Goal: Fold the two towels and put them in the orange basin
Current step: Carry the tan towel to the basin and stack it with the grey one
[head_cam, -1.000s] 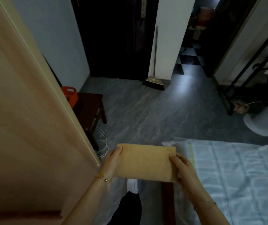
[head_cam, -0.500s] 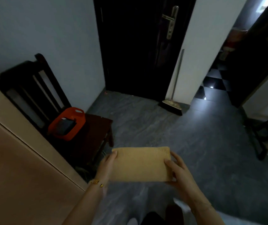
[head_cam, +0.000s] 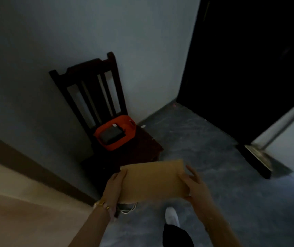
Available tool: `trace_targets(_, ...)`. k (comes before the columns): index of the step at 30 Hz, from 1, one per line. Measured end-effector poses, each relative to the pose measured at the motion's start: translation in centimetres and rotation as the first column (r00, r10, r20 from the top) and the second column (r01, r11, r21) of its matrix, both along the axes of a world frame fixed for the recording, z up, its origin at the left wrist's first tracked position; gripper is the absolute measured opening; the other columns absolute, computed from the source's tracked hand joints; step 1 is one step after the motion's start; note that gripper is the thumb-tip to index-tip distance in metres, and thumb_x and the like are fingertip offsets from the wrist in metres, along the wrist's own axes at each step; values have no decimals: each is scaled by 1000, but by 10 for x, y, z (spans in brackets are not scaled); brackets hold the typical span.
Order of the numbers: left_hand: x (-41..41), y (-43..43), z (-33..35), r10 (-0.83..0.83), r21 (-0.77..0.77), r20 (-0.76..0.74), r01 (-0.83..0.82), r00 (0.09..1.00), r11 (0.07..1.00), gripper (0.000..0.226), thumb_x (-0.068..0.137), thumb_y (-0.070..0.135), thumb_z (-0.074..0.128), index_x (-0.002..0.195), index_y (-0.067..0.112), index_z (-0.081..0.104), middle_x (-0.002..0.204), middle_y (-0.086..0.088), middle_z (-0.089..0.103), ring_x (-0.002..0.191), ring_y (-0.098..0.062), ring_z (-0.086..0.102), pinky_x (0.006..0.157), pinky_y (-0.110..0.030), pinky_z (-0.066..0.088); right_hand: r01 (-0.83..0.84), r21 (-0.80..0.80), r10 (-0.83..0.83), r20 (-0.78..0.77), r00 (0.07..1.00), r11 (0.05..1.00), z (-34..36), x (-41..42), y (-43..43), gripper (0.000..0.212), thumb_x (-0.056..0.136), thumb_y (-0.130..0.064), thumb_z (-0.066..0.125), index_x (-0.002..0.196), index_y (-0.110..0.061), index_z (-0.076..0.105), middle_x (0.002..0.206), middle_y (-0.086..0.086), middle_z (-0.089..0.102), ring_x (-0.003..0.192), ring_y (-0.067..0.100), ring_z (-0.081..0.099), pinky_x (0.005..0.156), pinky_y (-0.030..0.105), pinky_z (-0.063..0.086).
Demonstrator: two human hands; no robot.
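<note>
A folded tan towel [head_cam: 152,180] is held flat in front of me, over the floor and the chair's front corner. My left hand [head_cam: 114,187] grips its left end and my right hand [head_cam: 195,184] grips its right end. The orange basin [head_cam: 124,130] sits on the seat of a dark wooden chair [head_cam: 91,90], up and left of the towel. A dark folded towel [head_cam: 111,135] lies inside the basin.
The chair stands against a pale wall. A beige panel edge [head_cam: 17,175] runs along the lower left. A dark door [head_cam: 246,59] is at the right, with a broom head [head_cam: 258,155] on the grey floor. My white shoe [head_cam: 172,217] is below the towel.
I have walked and turned left toward the chair. The basin now lies closer and nearer the centre. Both hands still hold the tan towel; the bed has left the view.
</note>
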State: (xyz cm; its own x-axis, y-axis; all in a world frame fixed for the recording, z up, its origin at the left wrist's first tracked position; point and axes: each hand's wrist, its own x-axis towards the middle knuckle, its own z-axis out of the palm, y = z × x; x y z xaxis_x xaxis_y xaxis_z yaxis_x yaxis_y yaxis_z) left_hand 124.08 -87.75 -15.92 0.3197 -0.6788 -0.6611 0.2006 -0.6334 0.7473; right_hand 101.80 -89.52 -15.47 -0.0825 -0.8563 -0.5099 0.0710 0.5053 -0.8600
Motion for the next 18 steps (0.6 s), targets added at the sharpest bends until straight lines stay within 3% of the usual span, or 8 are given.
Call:
trace_targets(4,-19,-37,-7,189,74,-39,-186,981,980,29,93,38,48,115,17,50,101,-5,54,91,-23,51,91,-40,39,-181,41,183,-53,982,983,-7,-16,-66,55,85,-39,65,135,-33,44,134,3,47,116,24,50,100,50,45)
trace_targets(7,-33,-65,-10,296,105,-61,-288,953,952,32,94,34,48,118,12,49,97,-7,53,87,-23,50,86,-39,38,-314,67,318,-62,946,947,-8,-24,-123,44,87,-31,64,128,-27,48,119,2,54,107,23,55,89,41,50)
trace_targets(9,-39,-72,-11,348,141,-129,-330,929,933,33,93,37,49,117,15,47,103,-10,53,97,-29,51,84,-44,44,-386,83,390,-41,920,919,-7,-23,-151,27,88,-29,63,113,-30,52,101,-5,58,95,17,58,80,36,52)
trace_targets(11,-42,-72,-17,423,173,-206,-393,882,903,32,90,41,52,112,18,49,115,-14,53,107,-35,52,90,-52,46,-436,107,441,-21,897,893,-11,-20,-174,31,87,-29,64,115,-30,51,96,-8,57,93,17,59,79,38,53)
trace_targets(14,-45,-73,-24,474,159,-249,-447,845,880,27,87,42,55,105,22,54,119,-17,54,110,-38,52,98,-56,41,-466,162,468,24,883,870,-17,-12,-201,48,86,-29,65,129,-29,42,103,-4,57,94,17,58,75,37,52)
trace_targets(18,-42,-86,-29,522,89,-199,-515,830,853,32,90,39,51,114,17,53,117,-17,55,106,-35,55,91,-51,47,-520,185,520,55,853,834,-30,7,-229,52,86,-29,65,133,-27,43,122,3,54,98,16,57,68,34,51)
